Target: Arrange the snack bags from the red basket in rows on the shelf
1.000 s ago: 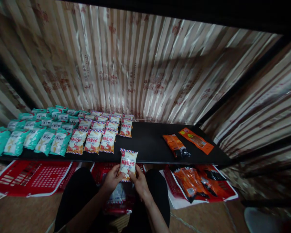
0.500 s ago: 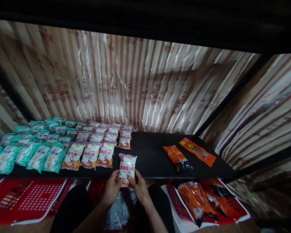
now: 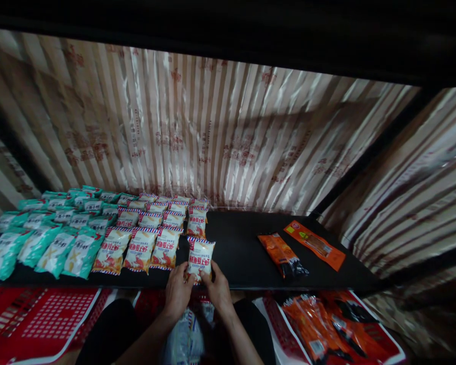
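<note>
My left hand (image 3: 177, 291) and my right hand (image 3: 218, 290) both pinch the lower edge of one white snack packet with red lettering (image 3: 199, 257). The packet rests at the front edge of the black shelf (image 3: 235, 248), just right of a row of matching white-and-red packets (image 3: 140, 247). Further left lie several teal packets (image 3: 41, 243) in rows. My fingers are closed on the packet's bottom corners.
Two orange packets (image 3: 283, 253) (image 3: 314, 245) lie on the right part of the shelf. Below the shelf sit a red perforated basket (image 3: 38, 319) at left and a tray of orange packets (image 3: 327, 324) at right. More white packets (image 3: 184, 337) lie between my knees. Striped curtain behind.
Both hands have carried the white-and-red packet up and forward from above my lap onto the shelf's front edge, beside the row. The camera has tilted slightly down.
</note>
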`<state>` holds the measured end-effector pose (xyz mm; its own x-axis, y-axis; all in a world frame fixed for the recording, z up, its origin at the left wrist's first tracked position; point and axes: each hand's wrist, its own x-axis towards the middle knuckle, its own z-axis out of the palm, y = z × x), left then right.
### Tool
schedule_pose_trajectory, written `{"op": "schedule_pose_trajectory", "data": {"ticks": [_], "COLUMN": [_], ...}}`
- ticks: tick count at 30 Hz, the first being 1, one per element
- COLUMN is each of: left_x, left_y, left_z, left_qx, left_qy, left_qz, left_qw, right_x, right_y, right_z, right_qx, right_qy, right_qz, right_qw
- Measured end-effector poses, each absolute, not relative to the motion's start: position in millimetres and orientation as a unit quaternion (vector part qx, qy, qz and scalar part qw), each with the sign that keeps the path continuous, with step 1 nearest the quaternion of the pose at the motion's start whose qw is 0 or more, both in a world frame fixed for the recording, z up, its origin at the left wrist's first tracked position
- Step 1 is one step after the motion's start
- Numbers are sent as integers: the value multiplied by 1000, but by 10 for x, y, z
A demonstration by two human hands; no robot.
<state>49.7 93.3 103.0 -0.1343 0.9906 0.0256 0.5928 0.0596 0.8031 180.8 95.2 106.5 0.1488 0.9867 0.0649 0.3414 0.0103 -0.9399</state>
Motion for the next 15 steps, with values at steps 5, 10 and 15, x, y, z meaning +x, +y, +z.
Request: {"op": "schedule_pose_trajectory", "data": {"ticks": [5, 10, 15], "left_x": [533, 595, 621], "left_y": [1022, 1058, 1099], "left_z": [852, 706, 602], "left_qx": [602, 608, 636], "left_qy": [644, 631, 613], "left_qz": [393, 431, 440], "left_qw": [262, 216, 160], "right_x": [1818, 1830, 1826], "right_y": [1056, 1170, 1326], "right_z": [1013, 983, 939], "right_qx": [-627, -637, -645], "right_qy": [-546, -555, -549], "right_qz": [332, 300, 293], "right_qw": [446, 443, 444]}}
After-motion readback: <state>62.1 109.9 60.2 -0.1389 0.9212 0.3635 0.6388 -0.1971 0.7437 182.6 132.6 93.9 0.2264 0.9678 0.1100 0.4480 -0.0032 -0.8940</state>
